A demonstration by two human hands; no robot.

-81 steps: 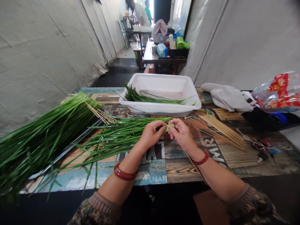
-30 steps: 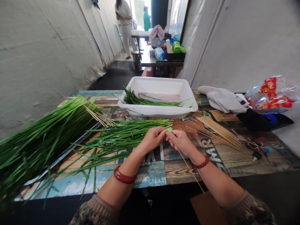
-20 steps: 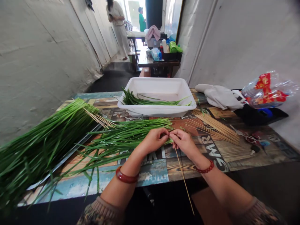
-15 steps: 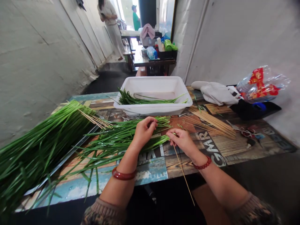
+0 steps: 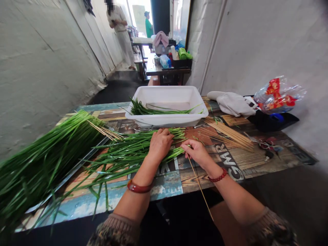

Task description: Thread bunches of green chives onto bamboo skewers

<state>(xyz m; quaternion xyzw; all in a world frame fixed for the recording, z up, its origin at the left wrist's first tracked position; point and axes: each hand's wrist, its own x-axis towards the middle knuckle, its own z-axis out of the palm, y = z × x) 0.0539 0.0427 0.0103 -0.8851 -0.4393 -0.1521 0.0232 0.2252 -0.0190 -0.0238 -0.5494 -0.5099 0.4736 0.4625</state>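
One stick [image 5: 200,186] and some stem ends [image 5: 178,151]: right hand [image 5: 196,153] is pinching both before white tub [image 5: 164,120], left hand [image 5: 161,145], grip hidden, is seemingly selecting more, next move likely needing aligned tips.

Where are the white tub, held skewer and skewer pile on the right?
White tub [image 5: 167,121]: head view, on its front wall.
Held skewer [image 5: 199,185]: head view, midway along its shaft.
Right skewer pile [image 5: 231,134]: head view, around its middle.

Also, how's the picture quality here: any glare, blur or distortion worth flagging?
Head view: the left hand and right hand look clear; the doorway is washed out; the plastic bag glints; the leaf pile softens toward the lower left; seams on the right wall slant, perhaps from a wide lens.
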